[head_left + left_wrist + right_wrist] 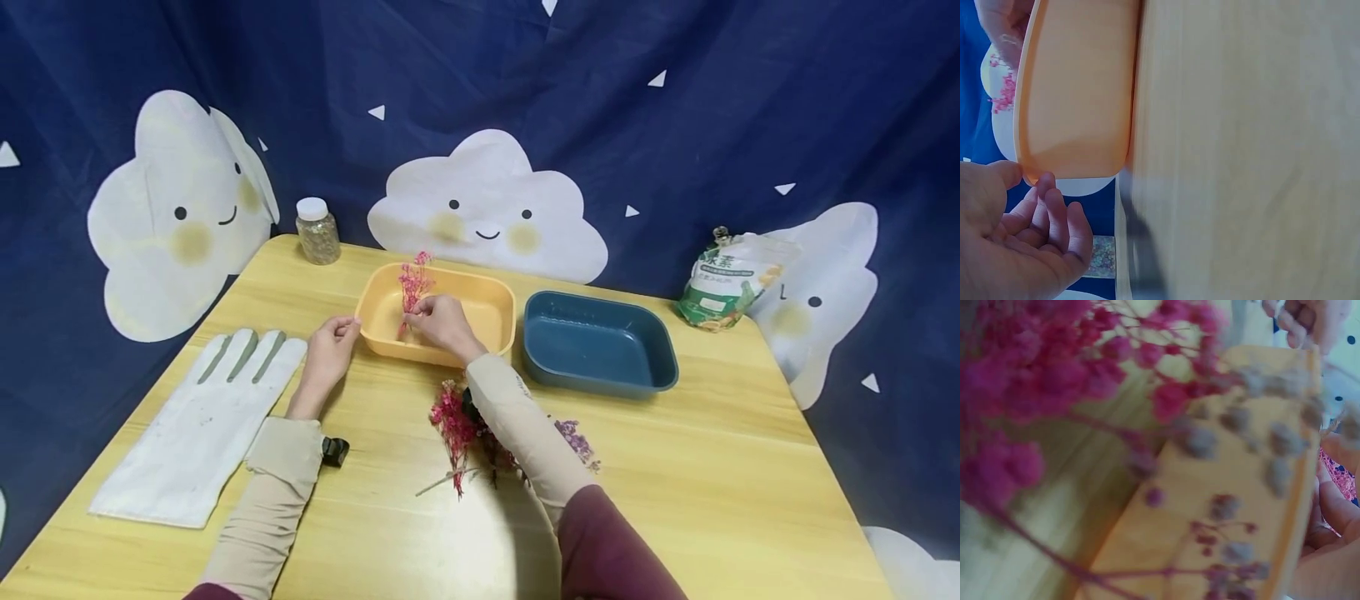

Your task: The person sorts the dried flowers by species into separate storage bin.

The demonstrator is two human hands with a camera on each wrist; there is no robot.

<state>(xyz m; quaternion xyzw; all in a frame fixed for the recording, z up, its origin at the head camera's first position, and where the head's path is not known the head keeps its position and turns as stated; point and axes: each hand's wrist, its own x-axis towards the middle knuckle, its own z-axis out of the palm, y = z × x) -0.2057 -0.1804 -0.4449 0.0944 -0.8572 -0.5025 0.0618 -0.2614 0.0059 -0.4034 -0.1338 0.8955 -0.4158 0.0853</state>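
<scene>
My left hand [330, 357] pinches the left end of a yellow plastic tub [491, 296] at its rim; in the left wrist view the thumb [1005, 172] and a fingertip meet at the tub's corner. Over the inside of the tub, my right hand [444, 323] pinches the stems of a pink dried flower sprig [415, 282], which stands upright with its blossoms above the far rim. Below the right forearm lies a heap of dried flowers, crimson ones [452, 417] and purple ones [576, 440], partly hidden by the sleeve. Pink blossoms [1047, 375] fill much of the right wrist view, blurred.
A dark blue tub [600, 346] stands right of the yellow one. A white glove [195, 433] lies at the left. At the back are a lidded jar [318, 237] on the left and a green-and-white bag [716, 287] on the right, before a blue curtain [480, 67].
</scene>
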